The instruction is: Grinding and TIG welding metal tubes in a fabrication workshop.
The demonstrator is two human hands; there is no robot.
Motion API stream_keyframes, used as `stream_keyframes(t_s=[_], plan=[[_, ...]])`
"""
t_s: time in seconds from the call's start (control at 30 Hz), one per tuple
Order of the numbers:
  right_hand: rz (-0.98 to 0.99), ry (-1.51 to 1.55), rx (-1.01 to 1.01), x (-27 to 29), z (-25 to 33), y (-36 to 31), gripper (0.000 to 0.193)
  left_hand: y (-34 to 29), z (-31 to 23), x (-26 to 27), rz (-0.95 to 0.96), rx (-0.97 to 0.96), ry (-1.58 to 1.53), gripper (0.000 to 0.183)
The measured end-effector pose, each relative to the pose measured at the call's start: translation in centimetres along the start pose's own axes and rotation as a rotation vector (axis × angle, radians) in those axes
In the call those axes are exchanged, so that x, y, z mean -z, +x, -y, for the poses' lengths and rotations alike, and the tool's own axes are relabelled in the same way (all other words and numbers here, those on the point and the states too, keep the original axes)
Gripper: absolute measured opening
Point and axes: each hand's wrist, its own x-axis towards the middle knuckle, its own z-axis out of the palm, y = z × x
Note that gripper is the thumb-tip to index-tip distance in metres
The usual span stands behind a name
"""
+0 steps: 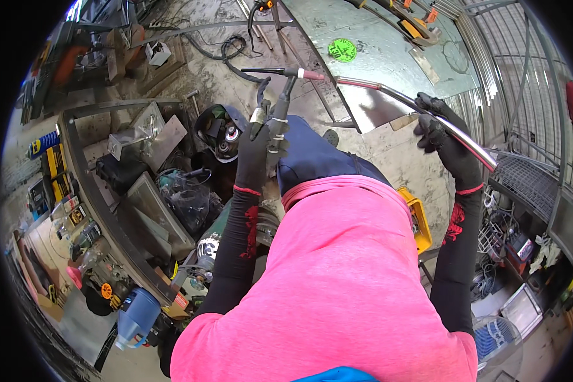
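My left hand (254, 137), in a black glove, is closed around the grey handle of a TIG welding torch (279, 114). Its pink cup points right and its long black back cap points left. My right hand (442, 134), also gloved, grips a shiny bent metal tube (468, 141) that slants from the lower right up toward the table corner. The tube's far end lies close to the torch cup, with a small gap between them. Behind that end is the metal-topped table (388, 70).
A green round piece (342, 49) and orange clamps (420, 27) lie on the table. To my left stands a workbench frame (118, 239) crowded with tools and a blue jug (137, 312). A yellow case (416, 219) sits by my right side; black cable (216, 54) snakes over the floor.
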Motion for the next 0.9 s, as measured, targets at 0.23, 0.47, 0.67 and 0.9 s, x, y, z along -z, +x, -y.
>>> stream_keyframes(t_s=[0.23,0.47,0.67,0.9], plan=[[0.272,0.933,0.048,-0.6,-8.5,-2.9,0.041,-0.1,-0.6,0.6,-0.015,-0.029,0.007,0.034],[0.387,1.001,-0.222,2.2,-7.9,-2.0,0.069,-0.6,-0.6,1.1,0.006,-0.005,-0.013,0.032],[0.077,-0.048,-0.200,3.8,-3.0,-2.4,0.070,-0.9,-0.2,1.1,-0.012,-0.038,0.057,0.033],[-0.102,-0.604,0.221,1.1,-1.8,-1.7,0.045,-1.1,2.0,1.8,-0.004,-0.012,-0.021,0.035]])
